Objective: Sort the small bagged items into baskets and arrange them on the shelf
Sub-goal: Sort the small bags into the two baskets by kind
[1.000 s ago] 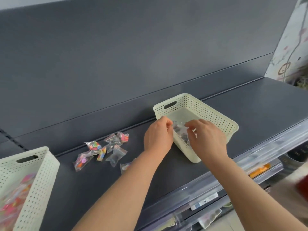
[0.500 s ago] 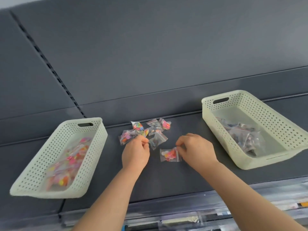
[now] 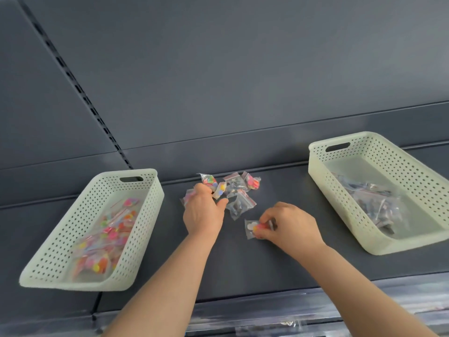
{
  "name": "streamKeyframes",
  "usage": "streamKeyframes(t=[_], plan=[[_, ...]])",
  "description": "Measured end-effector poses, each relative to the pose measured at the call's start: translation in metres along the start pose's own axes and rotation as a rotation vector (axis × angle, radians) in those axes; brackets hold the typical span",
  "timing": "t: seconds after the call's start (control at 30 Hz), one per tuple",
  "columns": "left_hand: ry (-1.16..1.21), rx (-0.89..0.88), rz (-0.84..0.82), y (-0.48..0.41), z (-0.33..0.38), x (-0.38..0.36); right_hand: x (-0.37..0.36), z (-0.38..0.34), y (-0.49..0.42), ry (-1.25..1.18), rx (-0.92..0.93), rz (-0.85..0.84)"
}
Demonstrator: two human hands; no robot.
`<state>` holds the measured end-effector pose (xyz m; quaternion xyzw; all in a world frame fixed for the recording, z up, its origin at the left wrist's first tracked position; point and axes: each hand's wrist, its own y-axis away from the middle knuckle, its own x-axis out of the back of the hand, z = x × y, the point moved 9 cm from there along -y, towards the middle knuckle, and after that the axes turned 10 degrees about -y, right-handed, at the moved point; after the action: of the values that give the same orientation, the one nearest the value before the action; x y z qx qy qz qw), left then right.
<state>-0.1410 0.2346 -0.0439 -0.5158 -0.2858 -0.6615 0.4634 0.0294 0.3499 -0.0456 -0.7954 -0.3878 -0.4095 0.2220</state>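
Grabbing next bags from the pile (image 3: pixel 239 192)

We are moving off the right basket (image 3: pixel 401 166), where both hands were a second ago. Right hand (image 3: pixel 289 224) is pinching a colourful bag (image 3: pixel 252 227) at the middle of the shelf (image 3: pixel 243 268). Left hand (image 3: pixel 201 215) is curling over the pile by the back edge, grip unclear. We are judging the bag bound for the left basket (image 3: pixel 148 215).

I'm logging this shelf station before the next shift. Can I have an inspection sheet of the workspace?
Surface: dark grey shelf, bearing two baskets and loose bags.
Job's things: left basket holds colourful bags; right basket holds dark-content bags; unsorted pile lies between them.
Clutter: nothing seen.
Hands: left hand, fingers curled over the pile's left edge, grip unclear; right hand pinches a colourful bag apart from the pile.
Cables: nothing seen.
Surroundings: grey back panel with slotted upright; blurred lower shelf below.
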Motion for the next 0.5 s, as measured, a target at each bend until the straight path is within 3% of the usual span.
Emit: streamKeyframes(t=[0.13,0.4,0.5], plan=[[0.025,0.022,0.05,-0.009,-0.001,0.001,-0.006,0.003,0.0,-0.006,-0.016,-0.017],[0.149,-0.187,0.053,0.016,0.02,0.023,0.002,0.0,-0.001,0.017,-0.007,0.059],[0.212,-0.162,0.11,0.021,0.002,0.054,-0.006,-0.02,-0.008,-0.011,0.036,0.057]])
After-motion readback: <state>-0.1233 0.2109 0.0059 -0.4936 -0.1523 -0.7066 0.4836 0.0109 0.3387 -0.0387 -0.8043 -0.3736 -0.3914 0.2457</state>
